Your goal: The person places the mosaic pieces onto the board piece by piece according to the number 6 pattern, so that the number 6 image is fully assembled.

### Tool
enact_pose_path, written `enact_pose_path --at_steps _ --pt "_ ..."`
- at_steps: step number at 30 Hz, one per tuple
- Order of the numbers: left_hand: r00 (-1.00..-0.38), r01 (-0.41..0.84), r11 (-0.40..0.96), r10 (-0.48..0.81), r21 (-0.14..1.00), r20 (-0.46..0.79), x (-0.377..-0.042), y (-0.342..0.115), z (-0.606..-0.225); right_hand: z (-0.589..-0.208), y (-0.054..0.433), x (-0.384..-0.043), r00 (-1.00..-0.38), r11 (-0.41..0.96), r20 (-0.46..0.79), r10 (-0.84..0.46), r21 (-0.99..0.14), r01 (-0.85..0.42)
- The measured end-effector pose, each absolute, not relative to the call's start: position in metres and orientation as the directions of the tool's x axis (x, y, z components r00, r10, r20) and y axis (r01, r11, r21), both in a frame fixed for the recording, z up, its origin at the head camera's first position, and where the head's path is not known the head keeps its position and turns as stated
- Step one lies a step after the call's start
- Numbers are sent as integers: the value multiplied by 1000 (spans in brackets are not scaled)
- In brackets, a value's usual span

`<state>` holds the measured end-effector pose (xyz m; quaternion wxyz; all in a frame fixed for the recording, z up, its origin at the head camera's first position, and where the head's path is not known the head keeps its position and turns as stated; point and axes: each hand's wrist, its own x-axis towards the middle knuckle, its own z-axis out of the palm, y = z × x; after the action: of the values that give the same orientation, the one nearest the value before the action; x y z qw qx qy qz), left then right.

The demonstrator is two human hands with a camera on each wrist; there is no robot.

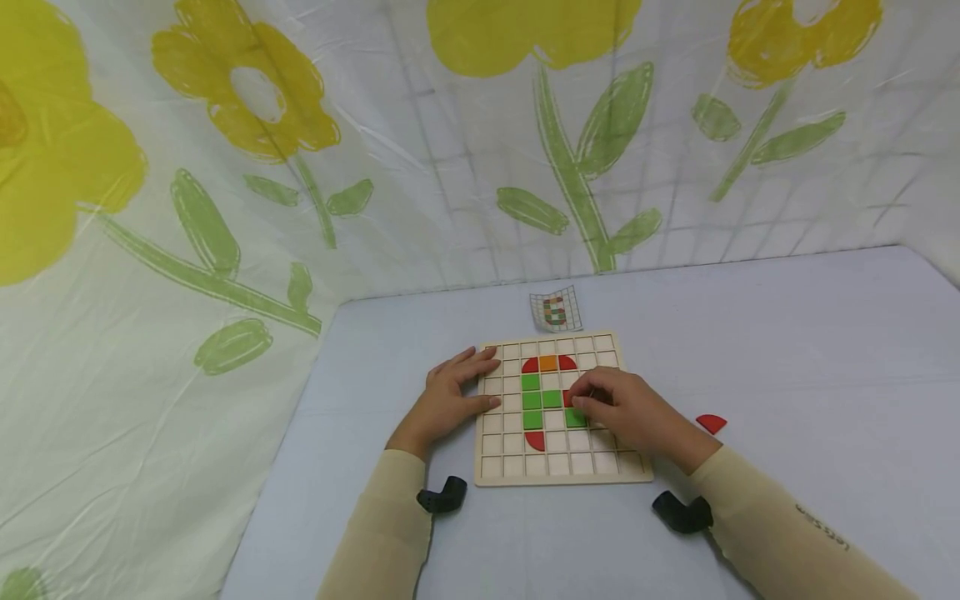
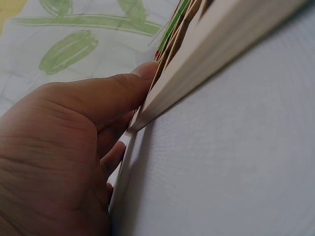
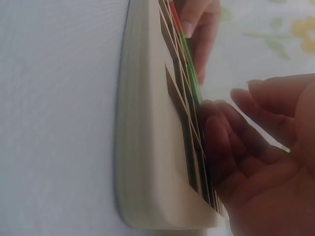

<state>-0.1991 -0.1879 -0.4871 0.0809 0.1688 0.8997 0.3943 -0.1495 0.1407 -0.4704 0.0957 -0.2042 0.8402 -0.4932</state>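
Observation:
A wooden grid board [image 1: 562, 481] lies on the table, with several green squares [image 1: 532, 420], an orange square [image 1: 548, 362] and red rounded pieces [image 1: 535, 441] set in its cells. My left hand [image 1: 448, 400] rests on the board's left edge, fingers spread; in the left wrist view the thumb [image 2: 123, 93] lies over the rim. My right hand [image 1: 630, 407] pinches a red piece [image 1: 567, 399] between thumb and index finger, at a cell right of the middle green square. That piece is partly hidden by the fingertips. In the right wrist view, those fingertips are right at the board's surface.
Behind the board lies a small paper card [image 1: 555, 310] with a printed grid pattern. One loose red quarter-round piece [image 1: 712, 423] is on the table beyond my right wrist. Black devices [image 1: 684, 512] sit at both wrists. A flower-printed curtain [image 1: 465, 167] hangs behind the table.

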Motion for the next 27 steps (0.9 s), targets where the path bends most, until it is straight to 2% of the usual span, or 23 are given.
enact_pose_path --at_steps 16,27 --pt "-929 244 633 369 735 -9 -200 -189 -489 -469 143 -150 -902 363 14 -431 -913 -187" --pt "-926 261 622 378 739 9 -200 -188 -489 -462 146 -150 -888 148 38 -458 -982 -118"
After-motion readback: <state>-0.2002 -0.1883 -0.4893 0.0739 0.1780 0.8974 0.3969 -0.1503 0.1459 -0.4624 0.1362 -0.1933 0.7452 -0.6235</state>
